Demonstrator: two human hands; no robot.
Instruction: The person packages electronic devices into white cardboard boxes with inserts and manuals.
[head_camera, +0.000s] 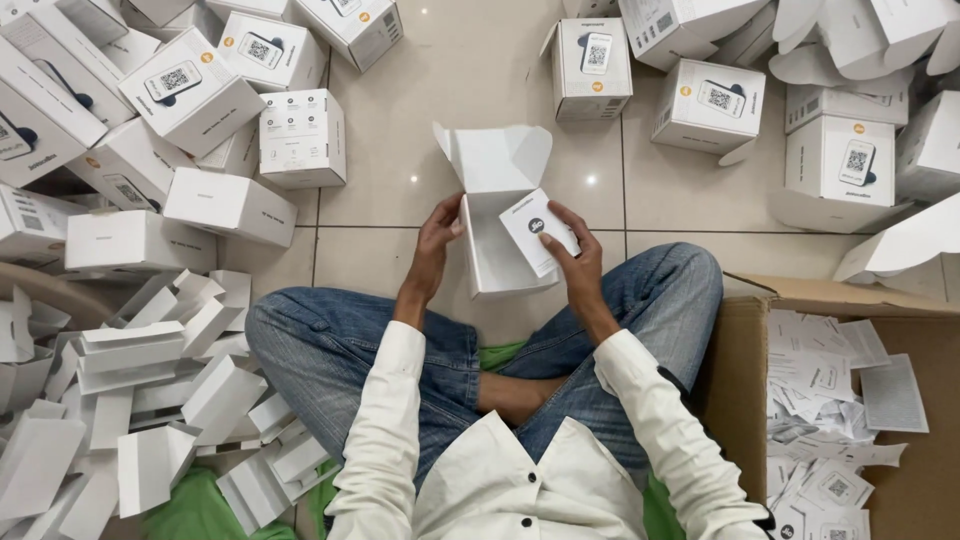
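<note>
head view: left hand (436, 240) gripped the open white box (497, 225) over the lap; right hand (578, 255) pinched a card (537, 231) at its mouth. box inside was hidden. right, a carton (735, 350) held leaflets (830, 400), partly cut off.

Two hands are at work: the left hand (432, 245) and the right hand (577, 262). Between them are one open white box (497, 215) and one small white card (538, 232). One brown cardboard carton (735, 350) stands at four o'clock, its loose paper leaflets (830, 400) too many and too overlapped to count. Roughly a dozen closed white printed boxes (190, 90) lie from nine to eleven o'clock, about ten more (710, 105) from twelve to two. The folded white inserts (150, 380) at eight o'clock cannot be counted.
</note>
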